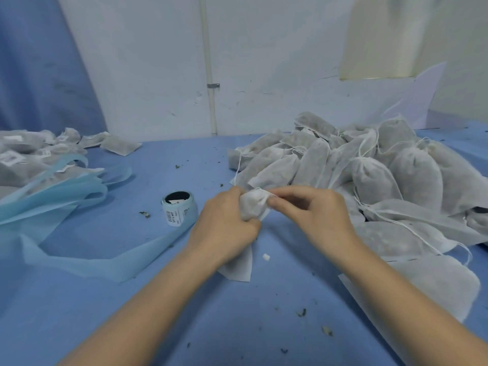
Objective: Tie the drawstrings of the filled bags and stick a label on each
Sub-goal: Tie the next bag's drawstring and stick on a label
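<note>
My left hand (227, 220) gripped the bag (253, 207) at centre; my right hand (311, 210), at its 3 o'clock, pinched the drawstring (264, 192). I judged the label roll (180, 208) lay at 9 o'clock, nearer my left.

Table (158, 299) covered in blue cloth. Right side: big pile of filled white bags (369, 175), drawstrings loose, reaching to near edge. Far left: smaller heap of labelled bags (31, 151), partly under light-blue fabric (66, 202) spread flat toward centre. Label roll (180, 208) upright just right of fabric, one label hanging off. Small white scrap (266, 257) near centre. Dark crumbs (302, 312) scattered over cloth.
</note>
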`<state>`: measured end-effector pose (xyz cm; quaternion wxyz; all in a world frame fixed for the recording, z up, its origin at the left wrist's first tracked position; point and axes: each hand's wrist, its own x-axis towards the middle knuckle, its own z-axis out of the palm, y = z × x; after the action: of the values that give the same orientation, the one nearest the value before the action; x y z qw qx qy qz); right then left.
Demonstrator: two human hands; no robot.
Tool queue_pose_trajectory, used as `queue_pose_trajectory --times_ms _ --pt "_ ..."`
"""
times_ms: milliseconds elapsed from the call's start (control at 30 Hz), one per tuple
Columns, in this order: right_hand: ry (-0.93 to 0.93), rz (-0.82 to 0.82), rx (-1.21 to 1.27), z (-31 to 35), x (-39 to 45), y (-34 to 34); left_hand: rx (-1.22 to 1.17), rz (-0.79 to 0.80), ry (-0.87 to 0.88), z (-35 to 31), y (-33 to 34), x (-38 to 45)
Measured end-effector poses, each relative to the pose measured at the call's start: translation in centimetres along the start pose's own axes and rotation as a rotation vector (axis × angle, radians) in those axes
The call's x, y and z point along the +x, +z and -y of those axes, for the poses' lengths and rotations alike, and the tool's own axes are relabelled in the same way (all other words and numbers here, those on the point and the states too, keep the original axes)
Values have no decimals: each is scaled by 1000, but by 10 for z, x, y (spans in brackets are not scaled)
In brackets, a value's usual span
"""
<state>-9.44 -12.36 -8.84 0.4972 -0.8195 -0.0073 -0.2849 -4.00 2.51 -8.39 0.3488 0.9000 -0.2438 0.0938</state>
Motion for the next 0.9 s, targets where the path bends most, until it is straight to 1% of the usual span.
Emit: queue_pose_trajectory --times_ms 100,200,267,333,433,467,567,667,733,800,833,867,900 --pt "125 -19 258 2 -1 3 22 17 17 -1 3 -1" --pt "258 -65 511 5 -1 4 34 41 -12 -2 5 0" --pt "335 -51 615 6 0 4 12 62 -21 -5 7 -1" --pt "373 -12 676 7 1 4 -33 31 24 -10 8 -3" --pt "409 23 720 10 2 6 9 -115 220 -16 6 -5" --pt "423 28 741 11 3 6 15 -124 266 -17 6 -5" --pt "438 -4 764 11 6 6 -6 -56 274 -17 8 -5" --pt "484 -119 699 8 9 2 49 -25 259 -15 12 -4" --pt "580 -161 768 3 11 0 76 5 268 -16 12 -3" --pt "698 -155 893 0 12 -2 112 33 278 -19 12 -3" --pt "745 -153 886 -1 13 -3 121 39 278 -21 11 -3" --pt "770 -152 795 -3 14 -4 128 39 278 -21 10 -3" --pt "752 -155 619 -5 14 -7 139 37 277 -21 9 -3"
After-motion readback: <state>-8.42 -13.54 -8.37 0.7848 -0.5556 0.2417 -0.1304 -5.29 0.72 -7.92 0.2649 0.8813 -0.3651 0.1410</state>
